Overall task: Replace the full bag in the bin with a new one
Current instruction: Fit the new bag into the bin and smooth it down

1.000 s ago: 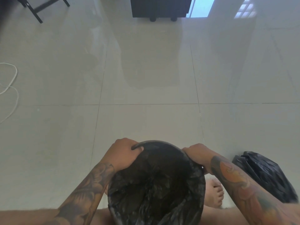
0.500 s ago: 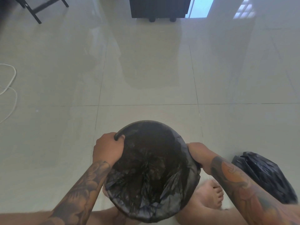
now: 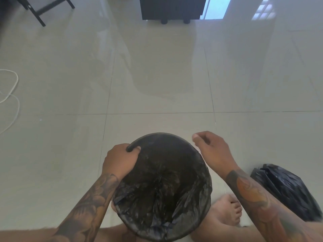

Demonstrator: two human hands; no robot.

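Bin point(image 3: 205, 215) on the floor point(image 3: 157, 75) between my feet, near its bottom edge. New bag point(image 3: 157, 186) lines the inside, film folded over the near rim. My left hand point(image 3: 120, 159) grasps the far-left rim, thumb hooked inside. My right hand point(image 3: 212, 149) hangs released just beside the right rim, fingers loose, holding nothing. Full bag point(image 3: 286, 191) sits tied near the floor's bottom-right corner. Step, as I judge it: seating the liner. Next: right hand tucks film over the far rim.

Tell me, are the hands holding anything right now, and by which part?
The left hand grips the bin by its rim, thumb hooked over the edge on the left side. The right hand is off the bin, holding nothing.
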